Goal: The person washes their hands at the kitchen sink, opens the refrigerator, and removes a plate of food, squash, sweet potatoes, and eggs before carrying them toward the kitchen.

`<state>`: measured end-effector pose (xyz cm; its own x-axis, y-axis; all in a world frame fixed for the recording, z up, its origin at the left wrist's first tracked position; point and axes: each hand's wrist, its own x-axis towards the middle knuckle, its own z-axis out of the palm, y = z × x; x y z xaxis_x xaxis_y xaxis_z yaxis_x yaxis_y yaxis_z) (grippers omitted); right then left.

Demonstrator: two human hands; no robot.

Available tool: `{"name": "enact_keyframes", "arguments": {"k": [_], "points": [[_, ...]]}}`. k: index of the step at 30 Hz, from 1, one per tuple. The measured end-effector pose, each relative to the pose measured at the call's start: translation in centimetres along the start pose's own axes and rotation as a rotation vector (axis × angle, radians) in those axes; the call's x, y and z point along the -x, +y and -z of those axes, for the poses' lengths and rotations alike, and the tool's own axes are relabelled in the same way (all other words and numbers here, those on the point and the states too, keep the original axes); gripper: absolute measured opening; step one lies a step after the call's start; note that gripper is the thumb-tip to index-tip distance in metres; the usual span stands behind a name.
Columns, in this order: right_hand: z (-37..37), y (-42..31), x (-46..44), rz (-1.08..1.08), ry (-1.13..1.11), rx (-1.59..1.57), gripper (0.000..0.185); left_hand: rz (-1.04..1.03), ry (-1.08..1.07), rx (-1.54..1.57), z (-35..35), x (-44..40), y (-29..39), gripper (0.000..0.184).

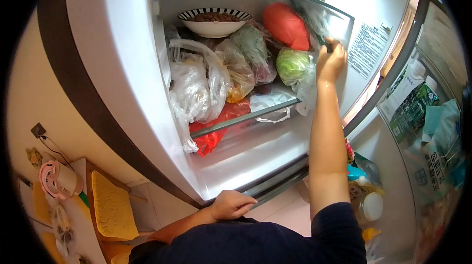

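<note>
My right hand [331,62] reaches into the refrigerator at the right side of the shelf. Its fingers are closed on a clear plastic bag [314,18] with something dark green in it. Just left of that bag lies a red plastic bag [286,25], full and rounded. Below it a pale green cabbage [293,65] sits in clear plastic. In front of my body, my left hand [232,206] is held low by the refrigerator's front edge, fingers curled together and nothing seen in them.
A striped-rim bowl [215,29] of brown food stands at the back of the shelf. White plastic bags [196,84] bulge over the shelf's front edge [246,119]. The open door [418,165] at the right holds cartons and bottles. A yellow-cushioned chair [113,207] stands lower left.
</note>
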<state>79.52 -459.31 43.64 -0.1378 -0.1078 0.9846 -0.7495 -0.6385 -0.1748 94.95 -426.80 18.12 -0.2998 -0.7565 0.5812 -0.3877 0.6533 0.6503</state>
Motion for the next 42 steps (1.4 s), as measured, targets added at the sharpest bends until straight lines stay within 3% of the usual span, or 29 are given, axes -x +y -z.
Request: {"name": "enact_keyframes", "arguments": {"k": [2,5,6,9,13,17,18,19,24,25,27,28,29,30,31,32,33,35,37,39,42], "points": [[-0.2,-1.1,-1.5,0.167,-0.007,0.149,0.023,-0.004,-0.012,-0.006,0.0,0.0,-0.1,0.014],[-3.0,-0.1,-3.4,0.191,-0.182,0.102,0.022,-0.005,-0.008,0.004,0.2,-0.1,0.1,0.014],[-3.0,-0.1,-3.9,0.092,-0.266,0.047,0.022,-0.004,-0.001,0.010,0.2,-0.1,0.2,0.014],[-3.3,0.2,-5.2,0.087,-0.281,0.026,0.026,-0.004,0.001,0.038,0.5,-0.2,0.5,0.013],[-1.6,-1.4,-4.9,0.187,-0.087,0.172,0.022,0.027,-0.011,0.033,0.6,0.0,0.4,0.013],[-1.3,-2.3,-4.2,0.300,0.032,0.058,0.028,0.032,-0.020,0.014,0.4,-0.1,0.6,0.013],[-2.1,-1.8,-3.8,0.292,-0.003,0.050,0.027,0.033,-0.022,0.008,0.4,-0.1,0.6,0.013],[-3.2,-0.7,-4.0,0.148,-0.259,0.011,0.028,0.031,-0.016,0.015,0.4,-0.1,0.6,0.013],[-4.1,-0.1,-4.8,0.060,-0.380,-0.010,0.035,0.019,0.007,0.025,0.4,0.0,0.6,0.014],[-2.8,-1.4,-4.5,0.160,-0.236,0.038,0.028,0.020,0.003,0.009,0.4,0.0,0.7,0.014],[-1.3,-4.4,-3.3,0.063,-0.045,-0.055,0.019,0.020,-0.006,-0.021,0.4,-0.1,0.8,0.014],[-1.3,-5.7,-2.7,-0.027,-0.081,-0.258,0.012,0.023,-0.012,-0.014,0.4,-0.2,0.8,0.014],[-0.9,-7.0,-2.2,-0.180,-0.324,-0.460,0.014,0.025,-0.016,-0.009,0.4,-0.2,0.8,0.014],[-2.9,-6.3,-1.2,-0.027,-0.390,-0.604,0.020,0.028,-0.023,-0.006,0.5,-0.2,0.7,0.014],[-5.0,-5.4,0.1,-0.171,-0.610,-0.750,0.027,0.024,-0.018,0.002,0.4,-0.1,0.6,0.014],[-5.7,-6.3,1.1,-0.501,-0.779,-0.773,0.031,0.019,-0.013,0.010,0.2,0.0,0.4,0.014],[-5.1,-7.5,1.2,-0.608,-0.939,-0.760,0.038,0.009,-0.006,0.016,0.2,0.0,0.3,0.014],[-7.2,-7.1,2.2,-0.944,-0.964,-0.877,0.039,0.008,-0.012,0.008,0.3,0.1,0.3,0.015],[-10.9,-5.2,3.5,-1.067,-0.989,-1.024,0.046,0.023,-0.022,0.013,0.7,-0.1,0.7,0.015],[-13.2,-4.6,4.0,-0.923,-0.946,-0.769,0.054,0.044,-0.047,0.022,0.7,-0.1,0.7,0.014],[-12.5,-5.0,3.5,-0.797,-0.931,-0.601,0.045,0.009,-0.034,0.019,0.6,-0.3,0.6,0.014]]}}
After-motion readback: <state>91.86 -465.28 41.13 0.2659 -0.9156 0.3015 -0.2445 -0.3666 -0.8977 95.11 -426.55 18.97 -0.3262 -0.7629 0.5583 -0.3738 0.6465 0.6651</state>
